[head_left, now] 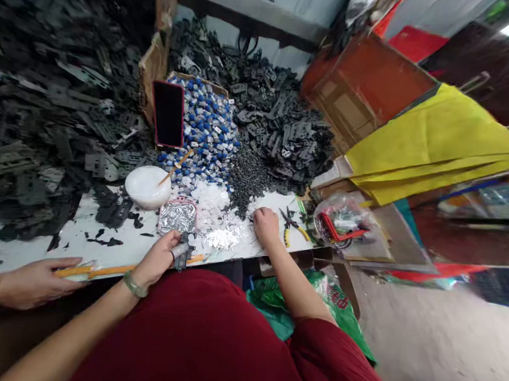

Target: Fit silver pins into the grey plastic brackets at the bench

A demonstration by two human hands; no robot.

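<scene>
Near the table's front edge, my left hand (pixel 159 259), with a green bangle at its wrist, is closed on a dark plastic part (pixel 183 252). Just behind that part is a pink-rimmed tray of small metal pins (pixel 178 217). My right hand (pixel 267 226) rests on the white tabletop at the right end of the small white and silvery pieces (pixel 223 238); its fingers are bent down, and what they hold, if anything, is too small to name. Pliers with yellow handles (pixel 293 229) lie to the right of it.
Dark parts (pixel 39 134) are heaped at the left, with more behind. A phone (pixel 168 115) leans before blue-and-white pieces (pixel 210 131). A white bowl (pixel 147 193) holds a stick. Another person's hand (pixel 40 281) is on an orange strip (pixel 109 270). A plastic-lined bowl (pixel 347 221) is right.
</scene>
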